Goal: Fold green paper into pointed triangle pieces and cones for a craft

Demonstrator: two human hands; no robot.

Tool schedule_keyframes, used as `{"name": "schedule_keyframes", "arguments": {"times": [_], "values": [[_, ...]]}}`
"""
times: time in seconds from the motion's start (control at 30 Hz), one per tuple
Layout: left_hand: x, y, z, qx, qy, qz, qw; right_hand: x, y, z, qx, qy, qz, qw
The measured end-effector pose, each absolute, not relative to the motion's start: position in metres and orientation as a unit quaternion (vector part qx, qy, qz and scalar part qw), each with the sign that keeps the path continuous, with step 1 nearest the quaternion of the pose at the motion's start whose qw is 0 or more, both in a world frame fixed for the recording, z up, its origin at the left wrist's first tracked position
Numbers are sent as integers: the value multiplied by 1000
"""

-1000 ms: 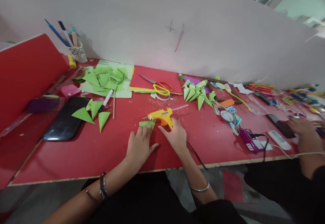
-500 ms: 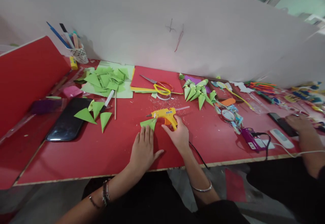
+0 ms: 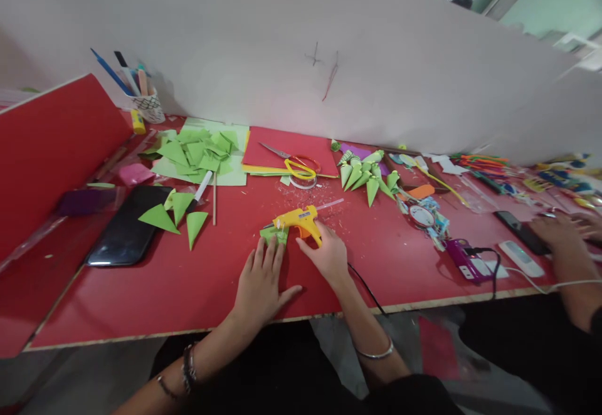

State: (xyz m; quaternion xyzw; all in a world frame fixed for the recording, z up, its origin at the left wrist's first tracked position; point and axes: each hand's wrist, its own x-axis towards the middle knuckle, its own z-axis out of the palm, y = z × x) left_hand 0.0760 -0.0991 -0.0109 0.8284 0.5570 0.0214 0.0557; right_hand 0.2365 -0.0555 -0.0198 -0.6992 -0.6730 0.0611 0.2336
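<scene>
My right hand is wrapped round the handle of a yellow glue gun with an orange trigger. A clear glue stick juts from the gun's back end. Its nozzle points left, over a small green paper piece on the table. My left hand lies flat with its fingers stretched out, the fingertips on the near edge of that paper. Several green paper cones lie to the left, partly on a black phone.
Behind are a pile of cut green paper, scissors on red sheets, and green cones. On the right are a purple power adapter and another person's hand by a dark phone. A pen cup stands back left.
The glue gun has shifted slightly left and down, its nozzle now further over the green paper. My left hand stays on the paper. At the far right, more of the other person's hands shows.
</scene>
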Motion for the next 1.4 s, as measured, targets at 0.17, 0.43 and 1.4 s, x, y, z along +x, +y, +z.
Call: {"name": "schedule_keyframes", "arguments": {"times": [0.17,0.43,1.4], "values": [[75,-100,-11,830,555,24,48,237,-55,-22,-694,-682,50,225],[76,-98,-6,830,555,7,44,235,-57,-19,-683,-700,24,207],[80,-99,-3,828,559,-28,45,229,-60,-7,-669,-729,-44,137]]}}
